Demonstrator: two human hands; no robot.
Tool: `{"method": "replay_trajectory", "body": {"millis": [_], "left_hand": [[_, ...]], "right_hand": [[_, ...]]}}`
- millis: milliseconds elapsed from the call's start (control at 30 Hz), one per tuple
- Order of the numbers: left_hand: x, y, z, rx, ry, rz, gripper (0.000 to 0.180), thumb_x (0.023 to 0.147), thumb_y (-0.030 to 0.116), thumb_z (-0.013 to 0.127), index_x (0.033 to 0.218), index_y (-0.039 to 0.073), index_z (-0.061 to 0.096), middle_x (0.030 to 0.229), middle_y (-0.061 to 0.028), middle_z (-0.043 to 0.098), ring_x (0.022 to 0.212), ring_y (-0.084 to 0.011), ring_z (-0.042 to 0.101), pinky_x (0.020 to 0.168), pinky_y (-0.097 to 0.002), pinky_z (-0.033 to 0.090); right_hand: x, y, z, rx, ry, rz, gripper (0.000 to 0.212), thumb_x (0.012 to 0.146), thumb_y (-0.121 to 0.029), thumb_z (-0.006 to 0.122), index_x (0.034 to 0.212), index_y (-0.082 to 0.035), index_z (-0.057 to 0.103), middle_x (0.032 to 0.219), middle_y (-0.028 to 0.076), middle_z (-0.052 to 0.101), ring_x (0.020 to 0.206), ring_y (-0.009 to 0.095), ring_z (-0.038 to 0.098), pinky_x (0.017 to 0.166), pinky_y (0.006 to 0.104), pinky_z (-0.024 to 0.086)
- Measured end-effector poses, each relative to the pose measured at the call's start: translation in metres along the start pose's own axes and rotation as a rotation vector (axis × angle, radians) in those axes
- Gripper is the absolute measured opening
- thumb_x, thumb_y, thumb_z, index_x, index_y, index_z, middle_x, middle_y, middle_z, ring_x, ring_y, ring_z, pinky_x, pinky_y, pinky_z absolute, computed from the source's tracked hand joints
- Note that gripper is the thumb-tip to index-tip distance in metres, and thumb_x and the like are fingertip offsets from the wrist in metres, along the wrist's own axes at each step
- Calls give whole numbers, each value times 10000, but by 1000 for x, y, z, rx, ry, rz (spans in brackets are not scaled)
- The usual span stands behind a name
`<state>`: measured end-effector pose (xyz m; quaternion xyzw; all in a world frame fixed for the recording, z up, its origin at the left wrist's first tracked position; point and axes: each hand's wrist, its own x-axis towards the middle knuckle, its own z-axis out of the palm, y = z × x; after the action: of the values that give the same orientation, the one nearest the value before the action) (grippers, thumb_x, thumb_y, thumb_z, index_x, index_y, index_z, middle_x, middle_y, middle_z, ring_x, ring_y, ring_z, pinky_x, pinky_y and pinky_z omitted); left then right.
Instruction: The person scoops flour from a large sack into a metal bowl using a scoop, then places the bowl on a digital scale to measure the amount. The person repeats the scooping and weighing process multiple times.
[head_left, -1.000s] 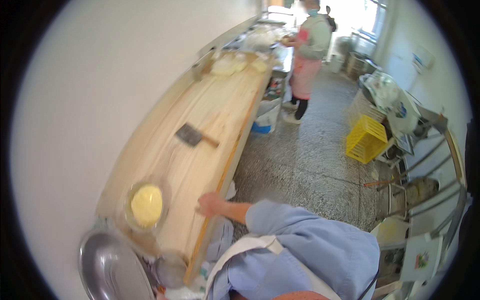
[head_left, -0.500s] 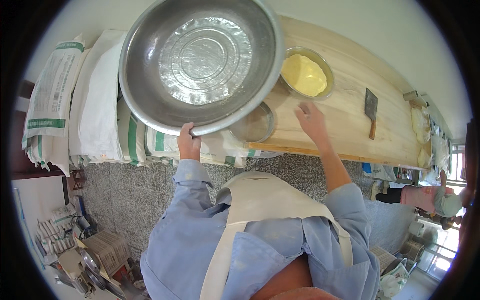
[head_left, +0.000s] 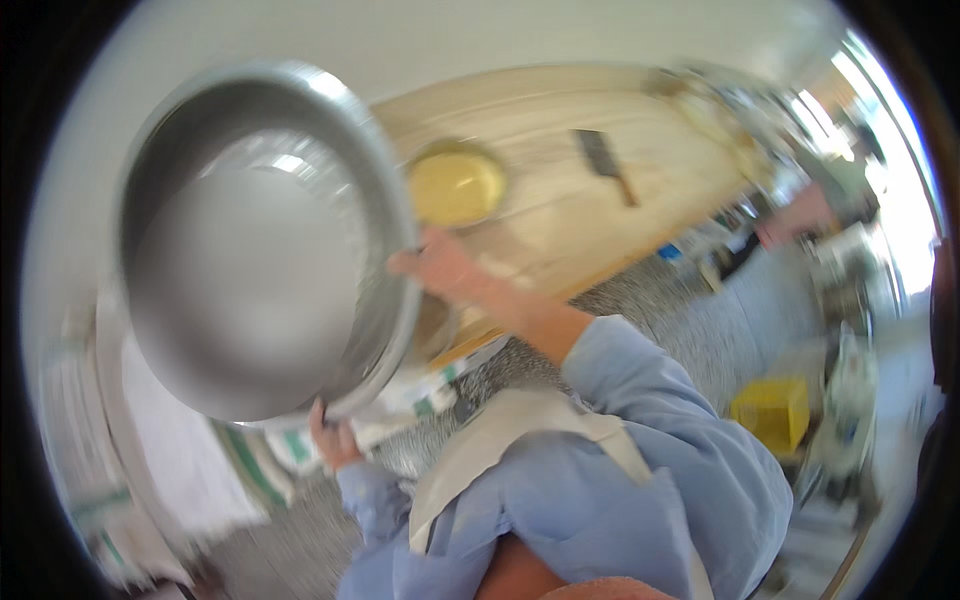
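Note:
A large round metal basin (head_left: 398, 330) is tilted up at the left, blurred by motion. A smooth grey-white area fills much of its inside; I cannot tell whether that is contents or bare metal. My left hand (head_left: 338, 442) grips its lower rim. On its right-hand rim lies my right hand (head_left: 445, 268), the fingers bent round the edge. Just beyond that hand, a round bowl (head_left: 503, 190) of yellow powder or dough (head_left: 455, 187) sits on the wooden worktable (head_left: 545, 235). A round metal ring (head_left: 440, 325), partly hidden by the basin, lies at the table's near edge.
A cleaver-shaped blade with a wooden handle (head_left: 627, 190) lies farther right on the table. White and green sacks (head_left: 180, 430) are stacked below the basin at left. A yellow crate (head_left: 772, 413) stands at right. Another person (head_left: 800, 212) is at the far right.
My right hand has gone from beside the yellow bowl to the basin's right rim. The basin has tilted up. My view has swung to the right.

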<state>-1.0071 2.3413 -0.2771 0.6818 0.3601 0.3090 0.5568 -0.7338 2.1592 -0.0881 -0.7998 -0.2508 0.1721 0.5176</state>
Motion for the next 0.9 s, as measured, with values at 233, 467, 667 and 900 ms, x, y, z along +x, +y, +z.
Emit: {"method": "replay_trajectory", "body": {"millis": [233,467,667,900], "left_hand": [[-4,134,77,-1009,-290,-338,305,839,154,541,1050,-63,501,1069,-151,516,1007,-228,476,946,-379,362],[-113,237,237,-534,-684,39,205,822,138,582,879,-55,541,879,-65,515,783,-121,477,688,-281,430],[-271,277,399,-549,-1235,-198,436,817,15,544,1224,-11,391,1104,-93,506,961,-178,514,854,-322,410],[-441,275,547,-279,-1717,-378,184,820,41,536,1001,13,516,897,-47,566,816,-163,568,756,-324,477]], "right_hand": [[-125,16,-132,441,244,-85,156,774,-128,598,847,9,617,735,-2,587,687,63,530,617,232,438],[-329,96,-251,893,775,-251,180,769,-92,608,924,0,605,833,30,614,768,116,571,657,259,445],[-511,170,-300,1014,1383,-221,266,751,-24,589,1013,3,555,912,73,599,818,170,580,735,308,461],[-645,281,-318,1237,1842,-10,272,755,9,545,1022,22,498,935,102,559,891,217,569,813,350,470]]}}
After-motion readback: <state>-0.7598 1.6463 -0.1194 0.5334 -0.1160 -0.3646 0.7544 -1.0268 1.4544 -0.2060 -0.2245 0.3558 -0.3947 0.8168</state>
